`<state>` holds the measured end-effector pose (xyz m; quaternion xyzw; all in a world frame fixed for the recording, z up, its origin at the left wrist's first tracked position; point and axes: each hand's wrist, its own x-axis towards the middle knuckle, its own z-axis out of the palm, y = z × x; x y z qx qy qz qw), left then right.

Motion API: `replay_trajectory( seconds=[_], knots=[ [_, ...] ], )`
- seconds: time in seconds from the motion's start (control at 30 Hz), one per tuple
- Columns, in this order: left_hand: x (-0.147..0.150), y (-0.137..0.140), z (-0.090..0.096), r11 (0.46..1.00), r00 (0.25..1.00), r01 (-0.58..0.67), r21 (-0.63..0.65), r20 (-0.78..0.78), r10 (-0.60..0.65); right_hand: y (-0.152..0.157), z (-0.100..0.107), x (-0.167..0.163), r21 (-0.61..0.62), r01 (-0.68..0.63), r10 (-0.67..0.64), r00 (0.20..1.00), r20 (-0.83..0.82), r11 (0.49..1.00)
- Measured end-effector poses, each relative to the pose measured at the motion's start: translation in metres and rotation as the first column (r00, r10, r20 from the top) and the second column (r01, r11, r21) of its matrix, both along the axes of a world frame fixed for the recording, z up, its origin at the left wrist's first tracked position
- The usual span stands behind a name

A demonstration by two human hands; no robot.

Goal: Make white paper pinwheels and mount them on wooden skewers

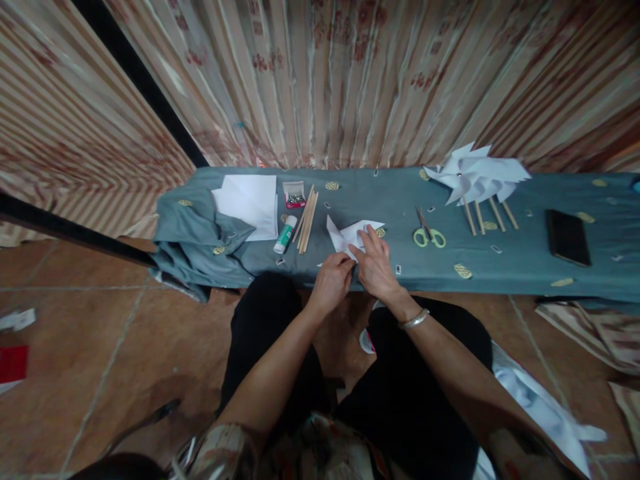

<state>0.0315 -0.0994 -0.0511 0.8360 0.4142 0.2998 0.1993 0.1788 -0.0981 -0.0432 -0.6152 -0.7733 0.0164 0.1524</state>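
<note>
A white paper pinwheel (341, 237), with pointed blades folded up, lies at the front edge of the cloth-covered bench. My left hand (332, 283) pinches its near edge, fingertips closed on the paper. Across the pinwheel's right side rests my right hand (374, 265), fingers stretched out and pressing on the sheet. The middle of the paper is partly hidden by my fingers. Left of it lie several thin wooden sticks (307, 220) and a glue stick (285, 235). To the right are scissors (428, 231) with green handles, blades pointing away from me.
White paper sheets (250, 203) and a small box of metal pins (295, 195) lie on the left of the grey-green cloth (400, 193). Several finished pinwheels (483, 175) on sticks overlap at the back right. Beyond them is a dark phone (568, 237). A patterned curtain (320, 87) hangs behind.
</note>
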Motion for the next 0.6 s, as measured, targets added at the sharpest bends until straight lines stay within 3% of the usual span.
replay_trajectory(
  seconds=[0.27,0.5,0.6],
  knots=[
    [-0.001,0.001,-0.003,1.000,1.000,-0.002,0.002,0.016,0.002,0.006,0.004,-0.001,0.012,0.028,-0.027,0.997,-0.068,1.000],
    [-0.001,-0.001,-0.005,1.000,0.999,-0.014,0.006,0.030,0.014,0.010,0.001,0.015,0.014,0.129,-0.118,0.940,-0.321,0.992],
    [-0.002,-0.002,-0.004,1.000,0.999,-0.015,0.003,0.035,0.015,0.009,0.001,0.019,0.035,0.096,-0.080,0.943,-0.324,0.995]
  ],
)
